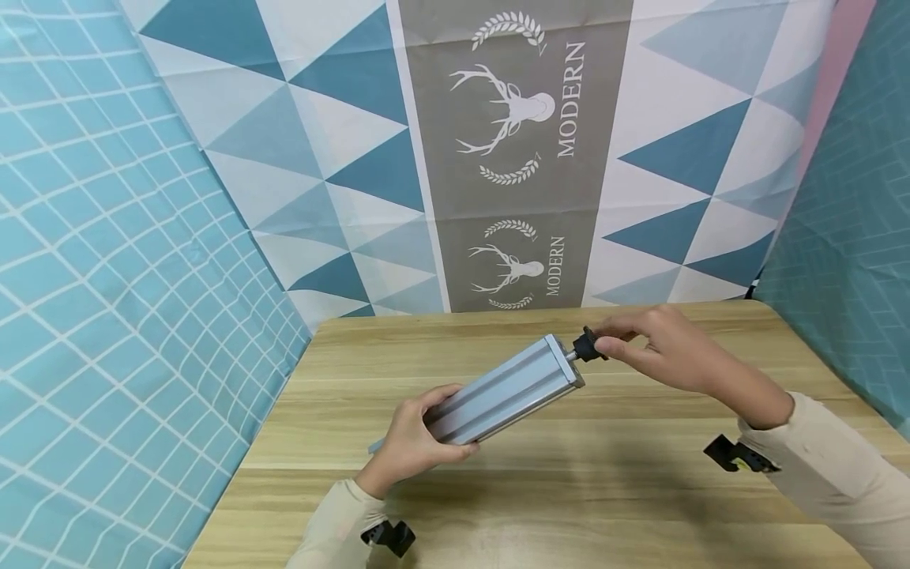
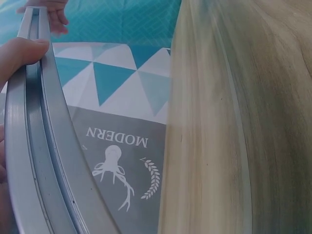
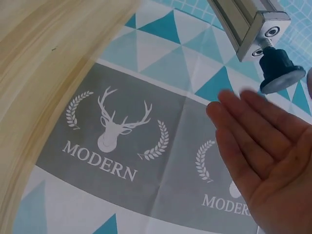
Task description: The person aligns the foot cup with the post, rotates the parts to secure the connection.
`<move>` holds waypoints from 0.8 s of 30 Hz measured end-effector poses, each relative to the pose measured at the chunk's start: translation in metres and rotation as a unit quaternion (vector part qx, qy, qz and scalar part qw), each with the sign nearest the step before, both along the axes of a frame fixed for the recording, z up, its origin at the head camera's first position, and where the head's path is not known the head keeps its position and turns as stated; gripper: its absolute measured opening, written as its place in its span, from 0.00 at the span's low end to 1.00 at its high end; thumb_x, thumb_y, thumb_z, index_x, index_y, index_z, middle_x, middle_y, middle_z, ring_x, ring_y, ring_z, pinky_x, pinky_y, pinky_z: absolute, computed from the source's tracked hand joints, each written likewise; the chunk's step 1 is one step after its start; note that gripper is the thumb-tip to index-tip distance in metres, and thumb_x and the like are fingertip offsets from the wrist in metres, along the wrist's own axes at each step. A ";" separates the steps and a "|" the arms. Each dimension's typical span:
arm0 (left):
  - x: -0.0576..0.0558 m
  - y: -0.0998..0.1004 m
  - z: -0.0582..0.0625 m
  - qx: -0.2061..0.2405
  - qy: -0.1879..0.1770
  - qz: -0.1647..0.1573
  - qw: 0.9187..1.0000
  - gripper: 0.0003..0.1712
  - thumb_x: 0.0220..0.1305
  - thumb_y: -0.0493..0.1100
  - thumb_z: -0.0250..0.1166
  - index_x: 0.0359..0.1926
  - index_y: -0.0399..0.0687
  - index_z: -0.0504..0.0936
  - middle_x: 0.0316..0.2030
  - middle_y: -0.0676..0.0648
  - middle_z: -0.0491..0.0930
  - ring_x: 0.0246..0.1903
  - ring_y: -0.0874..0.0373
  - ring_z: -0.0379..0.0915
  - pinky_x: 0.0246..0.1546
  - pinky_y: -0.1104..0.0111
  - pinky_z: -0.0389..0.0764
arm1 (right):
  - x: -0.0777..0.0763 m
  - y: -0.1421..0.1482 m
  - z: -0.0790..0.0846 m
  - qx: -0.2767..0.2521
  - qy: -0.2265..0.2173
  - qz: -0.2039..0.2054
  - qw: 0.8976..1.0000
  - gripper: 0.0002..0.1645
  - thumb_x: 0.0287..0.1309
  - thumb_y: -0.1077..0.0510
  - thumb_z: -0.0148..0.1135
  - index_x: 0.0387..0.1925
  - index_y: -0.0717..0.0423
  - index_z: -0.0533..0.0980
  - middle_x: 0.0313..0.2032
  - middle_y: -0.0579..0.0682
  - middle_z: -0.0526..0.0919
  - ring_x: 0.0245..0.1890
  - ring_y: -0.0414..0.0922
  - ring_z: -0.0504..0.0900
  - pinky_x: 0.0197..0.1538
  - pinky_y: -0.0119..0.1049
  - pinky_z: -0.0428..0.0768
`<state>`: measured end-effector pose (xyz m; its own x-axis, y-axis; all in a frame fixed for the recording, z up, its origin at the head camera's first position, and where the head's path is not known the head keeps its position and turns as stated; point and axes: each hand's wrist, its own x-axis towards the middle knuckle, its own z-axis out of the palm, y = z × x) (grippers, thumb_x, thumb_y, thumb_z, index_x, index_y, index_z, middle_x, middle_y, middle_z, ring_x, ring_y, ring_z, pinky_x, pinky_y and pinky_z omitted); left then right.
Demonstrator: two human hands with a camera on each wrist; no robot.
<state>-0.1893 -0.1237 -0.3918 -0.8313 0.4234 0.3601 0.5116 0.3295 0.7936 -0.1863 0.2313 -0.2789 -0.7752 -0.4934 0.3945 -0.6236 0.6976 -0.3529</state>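
A silver aluminium profile (image 1: 501, 391) with grooved sides is held aslant above the table, its right end higher. My left hand (image 1: 415, 435) grips it near the lower left end, thumb on the near side and fingers round the far side. In the left wrist view the thumb lies across the slot of the profile (image 2: 36, 126). A black levelling foot (image 3: 278, 70) on a short threaded stem sticks out of the profile's end plate (image 3: 265, 34). My right hand (image 1: 657, 348) is right at the foot, its fingers (image 3: 239, 141) fairly straight and their tips slightly blurred beside the foot's disc.
Under both hands lies a wood-grain table (image 1: 569, 490). A patterned cloth (image 1: 341, 158) with triangles and deer heads hangs behind its far edge. Blue checked cloth (image 1: 107, 276) borders the left side, teal cloth (image 1: 853, 221) the right. Each wrist wears a black camera mount (image 1: 739, 456).
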 end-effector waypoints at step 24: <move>0.000 0.002 0.002 0.003 0.004 -0.007 1.000 0.37 0.41 0.46 0.80 0.57 0.52 0.78 0.48 0.50 0.82 0.41 0.59 0.78 0.41 0.67 0.78 | 0.000 0.004 0.004 0.013 -0.040 0.027 0.999 0.21 0.62 0.49 0.62 0.52 0.56 0.79 0.45 0.49 0.85 0.43 0.45 0.84 0.40 0.42 0.81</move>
